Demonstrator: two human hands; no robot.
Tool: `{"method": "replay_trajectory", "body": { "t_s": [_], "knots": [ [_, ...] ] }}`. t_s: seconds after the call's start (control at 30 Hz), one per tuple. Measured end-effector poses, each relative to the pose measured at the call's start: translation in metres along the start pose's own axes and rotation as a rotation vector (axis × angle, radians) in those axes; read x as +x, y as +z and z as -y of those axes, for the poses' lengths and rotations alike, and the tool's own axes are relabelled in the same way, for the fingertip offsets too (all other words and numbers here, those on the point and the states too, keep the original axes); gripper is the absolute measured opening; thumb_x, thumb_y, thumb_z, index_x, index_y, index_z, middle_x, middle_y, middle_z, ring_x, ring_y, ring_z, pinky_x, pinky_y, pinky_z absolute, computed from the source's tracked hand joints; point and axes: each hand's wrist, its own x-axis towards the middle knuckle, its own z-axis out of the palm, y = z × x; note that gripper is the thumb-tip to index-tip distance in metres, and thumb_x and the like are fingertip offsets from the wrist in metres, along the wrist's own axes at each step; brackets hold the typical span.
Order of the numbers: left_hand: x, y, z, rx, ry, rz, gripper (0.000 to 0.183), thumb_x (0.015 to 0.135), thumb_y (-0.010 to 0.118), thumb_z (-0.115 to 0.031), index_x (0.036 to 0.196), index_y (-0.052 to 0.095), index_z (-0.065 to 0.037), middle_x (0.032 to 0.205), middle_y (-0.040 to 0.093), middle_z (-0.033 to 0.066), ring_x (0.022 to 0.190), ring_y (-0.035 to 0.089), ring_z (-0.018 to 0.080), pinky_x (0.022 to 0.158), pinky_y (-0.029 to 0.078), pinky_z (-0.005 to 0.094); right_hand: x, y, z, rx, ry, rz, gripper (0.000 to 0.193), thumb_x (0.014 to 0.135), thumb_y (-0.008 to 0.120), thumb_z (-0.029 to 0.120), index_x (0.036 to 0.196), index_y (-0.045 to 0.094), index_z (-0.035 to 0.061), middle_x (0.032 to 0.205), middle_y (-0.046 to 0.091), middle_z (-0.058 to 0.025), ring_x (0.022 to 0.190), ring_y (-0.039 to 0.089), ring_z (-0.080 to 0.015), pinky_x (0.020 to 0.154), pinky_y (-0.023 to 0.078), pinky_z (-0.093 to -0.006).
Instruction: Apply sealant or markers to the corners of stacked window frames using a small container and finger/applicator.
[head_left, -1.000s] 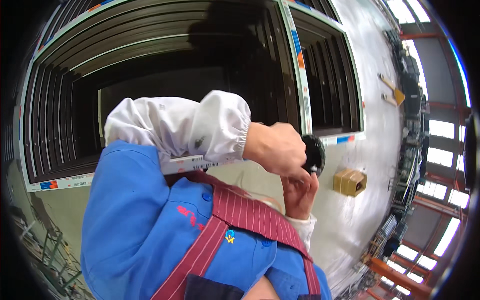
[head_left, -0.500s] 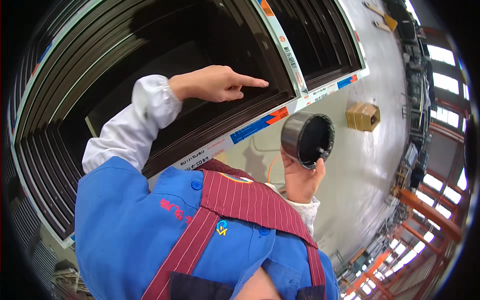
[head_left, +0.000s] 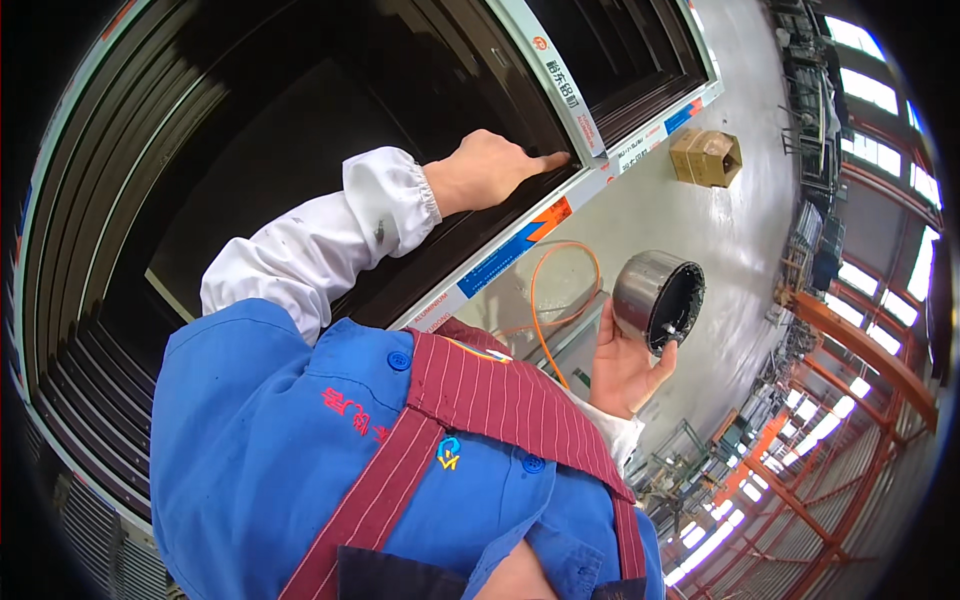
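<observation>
My left hand reaches over a large window or door frame, dark brown inside with printed protective film along its edges. Its index finger is stretched out, the tip at the inner corner where two bars meet. The other fingers curl under and are mostly hidden. Off to the right, away from the frame, my right hand holds up a round metal cup, fingers beneath and thumb at the rim. Black, sticky-looking stuff coats the inside of the cup, which tilts with its mouth to the right.
An orange hose curves over the floor between the frame and the cup. A cardboard box stands on the floor beyond. Racks of dark metal parts line the far right, near an orange steel beam.
My left hand has moved right, its index fingertip now at the frame's corner. The cup in my right hand has shifted right and slightly down. The view has shifted, showing more of the hose.
</observation>
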Motion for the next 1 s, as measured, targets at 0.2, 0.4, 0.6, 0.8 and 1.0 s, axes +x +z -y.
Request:
{"method": "replay_trajectory", "body": {
  "t_s": [0.2,0.4,0.6,0.8,1.0],
  "knots": [
    [0.001,0.014,0.004,0.133,-0.044,-0.038,0.056,0.090,0.040,-0.019,0.144,0.030,-0.022,0.069,0.064,0.0057,0.065,0.066,0.0228,0.052,0.051,0.0342,-0.004,0.003,-0.001,0.026,0.013,0.022,0.063,0.083,0.063,0.036,0.133,0.041,0.0046,0.135,0.044,-0.0159,0.125,0.042,-0.0323,0.109,0.033,-0.0482],
    [-0.001,0.005,-0.006,0.199,-0.138,0.045,0.058,0.089,0.042,-0.019,0.145,0.028,-0.022,0.072,0.065,0.0052,0.066,0.066,0.0217,0.054,0.052,0.0336,-0.006,0.003,-0.003,0.053,0.012,0.007,0.063,0.083,0.063,0.037,0.133,0.042,0.0049,0.135,0.044,-0.0159,0.125,0.042,-0.0322,0.109,0.033,-0.0483],
    [0.005,0.011,0.000,0.155,-0.123,0.082,0.065,0.087,0.044,-0.017,0.147,0.021,-0.022,0.073,0.065,0.0062,0.066,0.066,0.0217,0.054,0.052,0.0337,-0.007,0.001,-0.003,0.025,0.004,-0.011,0.065,0.082,0.063,0.038,0.133,0.041,0.0043,0.135,0.044,-0.0166,0.124,0.042,-0.0322,0.109,0.032,-0.0483],
    [0.011,0.016,0.003,0.138,-0.075,0.090,0.068,0.085,0.043,-0.011,0.148,0.019,-0.025,0.071,0.063,0.0059,0.064,0.065,0.0230,0.055,0.051,0.0349,-0.011,0.002,-0.002,-0.012,-0.002,-0.011,0.066,0.082,0.063,0.039,0.134,0.040,0.0041,0.135,0.043,-0.0172,0.125,0.042,-0.0321,0.110,0.032,-0.0479],
    [0.013,0.016,0.010,0.178,0.031,0.111,0.066,0.085,0.043,-0.013,0.146,0.022,-0.029,0.073,0.063,0.0100,0.068,0.064,0.0284,0.056,0.050,0.0375,-0.013,-0.001,-0.003,-0.016,0.002,-0.018,0.067,0.082,0.063,0.040,0.135,0.040,0.0049,0.136,0.042,-0.0172,0.125,0.042,-0.0319,0.110,0.031,-0.0473]
  ]
}}
